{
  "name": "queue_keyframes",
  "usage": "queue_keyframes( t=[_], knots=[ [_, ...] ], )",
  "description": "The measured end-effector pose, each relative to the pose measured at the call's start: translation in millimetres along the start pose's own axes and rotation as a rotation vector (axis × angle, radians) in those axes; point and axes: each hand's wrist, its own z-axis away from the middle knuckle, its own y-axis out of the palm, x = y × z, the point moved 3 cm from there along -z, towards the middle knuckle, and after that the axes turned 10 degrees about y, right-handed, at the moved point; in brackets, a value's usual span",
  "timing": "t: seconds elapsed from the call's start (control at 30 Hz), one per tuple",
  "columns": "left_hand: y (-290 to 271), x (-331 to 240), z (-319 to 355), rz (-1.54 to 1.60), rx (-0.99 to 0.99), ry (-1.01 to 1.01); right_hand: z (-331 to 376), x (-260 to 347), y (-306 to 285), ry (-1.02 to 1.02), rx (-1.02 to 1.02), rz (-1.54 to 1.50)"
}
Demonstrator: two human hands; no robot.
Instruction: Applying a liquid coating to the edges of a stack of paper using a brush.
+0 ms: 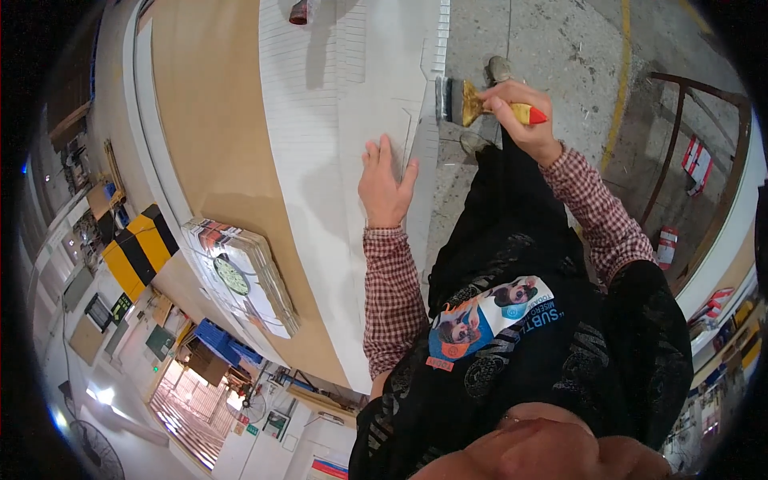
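Note:
My left hand (386,186) lies flat, fingers spread, on a grey-white sheet (376,96) with cut or folded lines near its right edge. A wide paintbrush (472,104) with a yellow and red handle is gripped in my right hand (522,118). Its dark bristles point left and meet the sheets' right edge, or nearly so; I cannot tell if they press on it. Beneath the sheet spreads white lined paper (296,120), its edges fanned in narrow strips.
The sheets rest on a brown board table (216,104). A stack of printed sheets (240,276) sits at its left. A small dark red object (299,12) stands at the far end. Right of the table are concrete floor (560,48) and a rusty metal frame (672,152).

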Motion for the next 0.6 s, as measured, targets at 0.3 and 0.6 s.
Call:
queue_keyframes(
  t=[0.3,0.6],
  knots=[
    [3.1,-5.6,-3.2,-0.054,0.013,0.002,-12.2,-0.2,-2.3,-0.003,-0.081,0.077],
    [33.7,-21.8,4.4,-0.283,-0.053,-0.103,28.7,24.9,-8.3,0.085,-0.040,-0.069]
  ],
)
